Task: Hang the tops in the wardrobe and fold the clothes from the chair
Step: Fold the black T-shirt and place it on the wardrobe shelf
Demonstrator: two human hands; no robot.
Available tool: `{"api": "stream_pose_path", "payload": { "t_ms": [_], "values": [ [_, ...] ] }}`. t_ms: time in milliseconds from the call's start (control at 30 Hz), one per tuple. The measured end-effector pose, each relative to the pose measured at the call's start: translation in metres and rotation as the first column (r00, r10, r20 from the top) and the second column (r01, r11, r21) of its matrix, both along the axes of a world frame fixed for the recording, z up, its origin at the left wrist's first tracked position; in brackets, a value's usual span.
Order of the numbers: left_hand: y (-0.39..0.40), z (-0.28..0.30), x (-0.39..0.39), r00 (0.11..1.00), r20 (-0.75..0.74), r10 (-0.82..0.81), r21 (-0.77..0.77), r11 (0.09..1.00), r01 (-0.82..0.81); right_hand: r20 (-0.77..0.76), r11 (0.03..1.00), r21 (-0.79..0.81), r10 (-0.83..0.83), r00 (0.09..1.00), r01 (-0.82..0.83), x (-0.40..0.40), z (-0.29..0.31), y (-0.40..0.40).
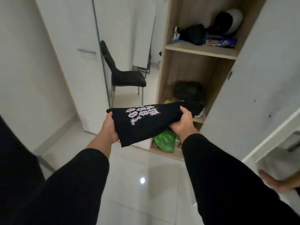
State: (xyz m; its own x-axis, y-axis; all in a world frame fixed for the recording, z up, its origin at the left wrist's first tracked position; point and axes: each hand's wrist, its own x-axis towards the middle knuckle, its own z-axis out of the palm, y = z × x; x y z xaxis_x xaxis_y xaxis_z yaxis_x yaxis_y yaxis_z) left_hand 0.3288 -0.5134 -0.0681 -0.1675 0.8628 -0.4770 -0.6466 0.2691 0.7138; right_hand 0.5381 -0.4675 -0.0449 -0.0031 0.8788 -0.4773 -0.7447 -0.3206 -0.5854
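We hold the folded black top [142,122] level between us and the open wardrobe [193,51], left hand [110,127] and right hand [182,120] with fingers clenched on its opposite ends, judging it light, soft and floppy, best supported underneath so the folds keep.

**Arm and Hand Posture**

Both arms extend forward, roughly parallel, in black sleeves that end at the forearms; wrists are bare. The left hand [110,127] is palm-inward, thumb on top, fingers curled closed in a grip. The right hand [183,120] is at about the same height, thumb over the top, fingers wrapped underneath, likewise closed. The hands are set apart, facing each other.
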Motion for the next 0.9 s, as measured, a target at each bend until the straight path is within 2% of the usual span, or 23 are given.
{"api": "stream_pose_path", "payload": {
  "t_ms": [200,333,467,733,900],
  "values": [
    [0.077,-0.008,0.068,0.987,-0.068,-0.145,-0.002,0.989,0.145,-0.034,0.992,-0.029,-0.122,0.992,0.121,0.074,-0.014,0.054],
    [0.133,-0.016,0.089,0.96,-0.125,-0.251,0.037,0.966,0.258,-0.06,0.982,-0.055,-0.186,0.981,0.183,0.099,-0.031,0.096],
    [0.201,-0.024,0.099,0.925,-0.172,-0.339,0.011,0.938,0.346,-0.06,0.967,-0.091,-0.244,0.968,0.238,0.112,-0.048,0.152],
    [0.365,-0.041,0.105,0.829,-0.346,-0.44,-0.165,0.898,0.408,-0.075,0.922,-0.187,-0.356,0.931,0.338,0.115,-0.069,0.279],
    [0.444,-0.059,0.128,0.789,-0.39,-0.475,-0.255,0.879,0.403,-0.058,0.901,-0.232,-0.388,0.92,0.365,0.128,-0.086,0.346]
  ]
}}
